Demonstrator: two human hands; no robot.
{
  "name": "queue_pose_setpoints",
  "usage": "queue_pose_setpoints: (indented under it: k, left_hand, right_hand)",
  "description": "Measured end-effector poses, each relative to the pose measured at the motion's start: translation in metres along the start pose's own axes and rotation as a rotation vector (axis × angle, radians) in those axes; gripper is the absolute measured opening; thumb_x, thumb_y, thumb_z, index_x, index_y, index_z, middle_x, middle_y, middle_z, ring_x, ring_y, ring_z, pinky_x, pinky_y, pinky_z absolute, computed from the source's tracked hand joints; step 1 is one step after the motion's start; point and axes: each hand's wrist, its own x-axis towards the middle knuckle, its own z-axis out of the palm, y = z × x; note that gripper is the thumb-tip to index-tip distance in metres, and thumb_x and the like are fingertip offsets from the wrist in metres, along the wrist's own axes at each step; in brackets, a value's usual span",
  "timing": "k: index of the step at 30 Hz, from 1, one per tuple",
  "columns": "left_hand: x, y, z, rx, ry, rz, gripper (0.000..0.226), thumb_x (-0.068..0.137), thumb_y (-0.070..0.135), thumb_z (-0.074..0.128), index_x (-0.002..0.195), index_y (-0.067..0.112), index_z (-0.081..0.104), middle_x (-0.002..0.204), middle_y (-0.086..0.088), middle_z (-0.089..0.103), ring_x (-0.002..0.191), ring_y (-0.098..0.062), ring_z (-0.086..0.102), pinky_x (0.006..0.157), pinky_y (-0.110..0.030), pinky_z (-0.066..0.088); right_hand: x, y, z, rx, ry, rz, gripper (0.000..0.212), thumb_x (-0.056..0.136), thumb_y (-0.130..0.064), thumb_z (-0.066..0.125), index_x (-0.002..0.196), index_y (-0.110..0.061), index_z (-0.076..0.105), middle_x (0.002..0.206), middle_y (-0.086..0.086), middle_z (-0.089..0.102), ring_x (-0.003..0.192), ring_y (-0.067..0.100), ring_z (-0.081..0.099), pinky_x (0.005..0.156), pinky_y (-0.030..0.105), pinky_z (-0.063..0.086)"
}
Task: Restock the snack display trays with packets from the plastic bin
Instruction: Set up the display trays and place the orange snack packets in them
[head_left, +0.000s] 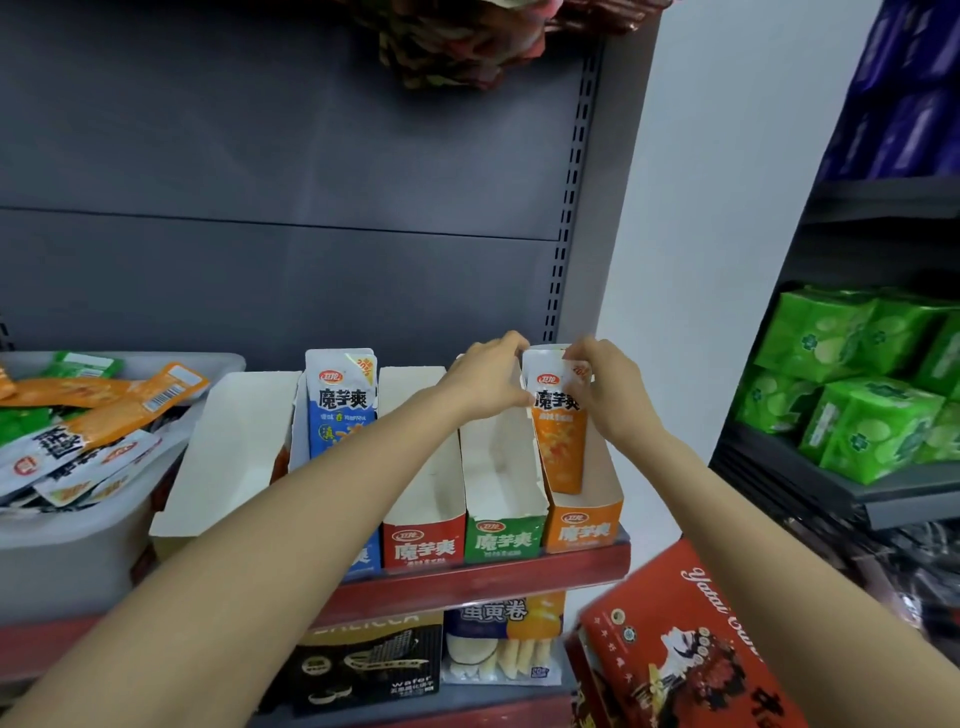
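Note:
An orange snack packet (560, 441) stands upright at the back of the orange display tray (584, 525) at the right end of the shelf. My left hand (485, 379) grips its upper left edge and my right hand (605, 387) pinches its top right corner. Beside it stand a green tray (504, 538) and a red tray (423, 543), both showing bare white insides. A blue packet (340, 400) stands in the blue tray (366, 556), partly hidden by my left forearm. The plastic bin (78, 525) at the left holds several orange, white and green packets.
A white tray (228, 452) leans next to the bin. The red shelf edge (467, 582) runs below the trays. Wafer and egg-roll packs (498, 639) sit on the lower shelf. A red box (675, 639) juts in at lower right. Green packs (857, 384) fill the right-hand shelf.

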Motion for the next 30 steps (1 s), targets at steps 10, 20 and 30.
queue_pose_setpoints:
  k: [10, 20, 30]
  left_hand:
    - [-0.01, 0.01, -0.004, 0.017, 0.069, 0.011, 0.065, 0.084, 0.024, 0.069, 0.14, 0.015, 0.036, 0.141, -0.006, 0.045, 0.126, -0.024, 0.044, 0.099, -0.039, 0.042]
    - [-0.099, -0.016, -0.071, 0.039, 0.426, 0.032, 0.025, 0.092, 0.02, 0.053, 0.116, 0.019, 0.06, 0.117, 0.002, 0.061, 0.112, -0.017, 0.051, 0.095, -0.038, 0.043]
    - [-0.189, -0.121, -0.163, 0.125, 0.415, -0.27, 0.013, 0.088, 0.014, 0.058, 0.099, 0.013, 0.065, 0.092, -0.001, 0.067, 0.09, -0.02, 0.061, 0.081, -0.031, 0.047]
  right_hand:
    - [-0.002, -0.016, 0.003, -0.185, -0.022, -0.089, 0.044, 0.089, -0.015, 0.061, 0.131, -0.016, 0.048, 0.131, 0.006, 0.045, 0.12, 0.023, 0.046, 0.093, 0.031, 0.044]
    - [-0.033, -0.097, 0.01, 0.076, -0.019, -0.354, 0.028, 0.094, -0.012, 0.049, 0.121, -0.016, 0.056, 0.116, -0.002, 0.051, 0.106, 0.012, 0.051, 0.083, 0.01, 0.035]
    - [-0.043, -0.225, 0.082, 0.155, -0.281, -0.516, 0.033, 0.093, -0.018, 0.05, 0.126, -0.015, 0.054, 0.126, 0.006, 0.05, 0.114, 0.022, 0.049, 0.093, 0.036, 0.043]
